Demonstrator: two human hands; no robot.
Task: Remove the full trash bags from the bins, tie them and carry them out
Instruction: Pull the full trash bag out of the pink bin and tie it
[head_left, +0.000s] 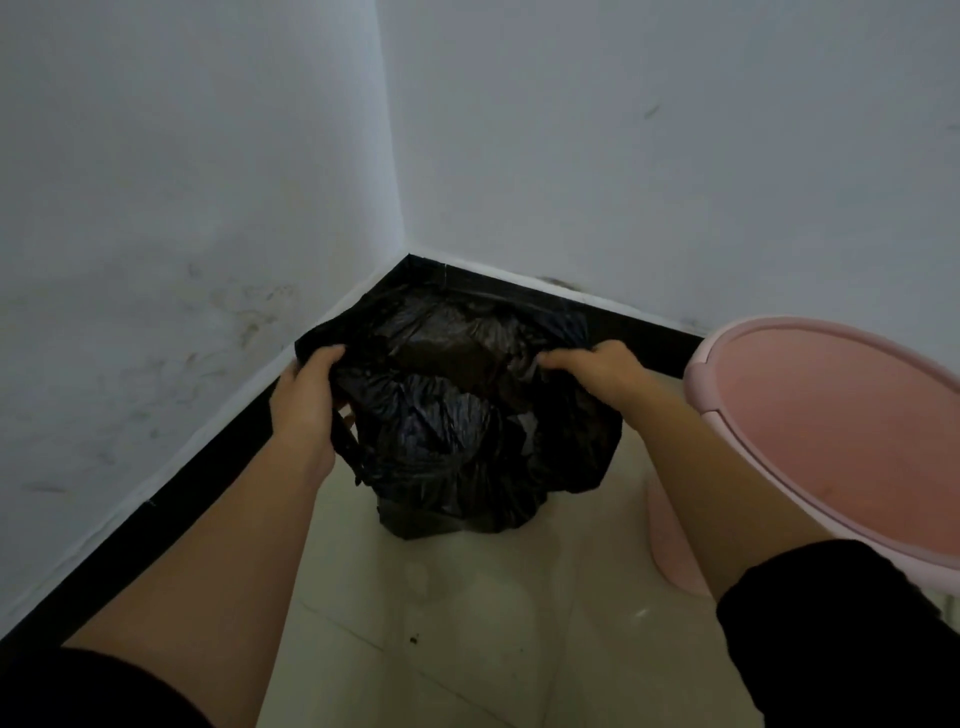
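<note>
A black trash bag (457, 441) stands on the tiled floor in the corner of the room, its mouth spread wide and its contents dark inside. My left hand (306, 395) grips the bag's left rim, fingers curled over the edge. My right hand (597, 369) grips the right rim the same way. Both arms reach forward from the bottom of the view. A pink bin (831, 447) stands at the right, open-topped with nothing visible inside it, apart from the bag.
White walls meet in a corner behind the bag, with a black baseboard (197, 467) along the floor. The pale floor tiles (467, 623) in front carry a few dark crumbs. The pink bin's base sits close to my right forearm.
</note>
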